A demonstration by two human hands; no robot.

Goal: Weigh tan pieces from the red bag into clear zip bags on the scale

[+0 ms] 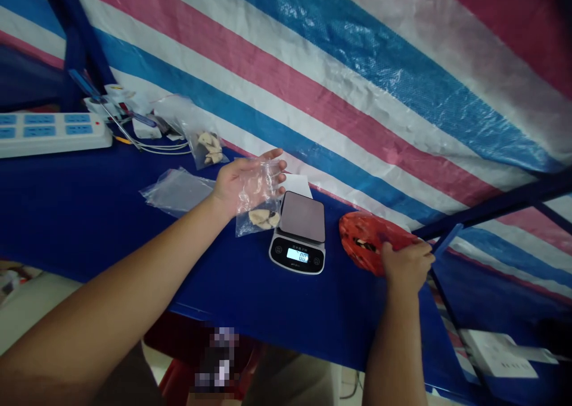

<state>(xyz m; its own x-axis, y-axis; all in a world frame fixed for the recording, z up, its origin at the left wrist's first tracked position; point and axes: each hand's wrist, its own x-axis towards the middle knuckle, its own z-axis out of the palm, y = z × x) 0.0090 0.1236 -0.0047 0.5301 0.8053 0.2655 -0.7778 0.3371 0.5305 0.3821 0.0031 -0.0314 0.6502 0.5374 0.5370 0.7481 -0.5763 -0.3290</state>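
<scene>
My left hand (pixel 230 186), palm up with its fingers loosely curled, holds a small clear zip bag (pixel 250 192) containing a few pale, dried-looking slices (pixel 263 218). The bag hangs just left of a digital kitchen scale (pixel 302 215), whose lit display seems to read 0.0. Over on the right, my right hand (pixel 407 266) grips the edge of a red plastic bag (pixel 360 230). Some pale and dark pieces show in its opening. What these slices are, I cannot tell.
Flat clear bags (pixel 179 191) lie left of my left wrist. Behind them stands another filled clear bag (pixel 209 146), near cables and a screwdriver (pixel 109 105). A white power strip (pixel 53 133) sits at far left. Striped sheeting (pixel 286 84) rises behind the blue table (pixel 214 287).
</scene>
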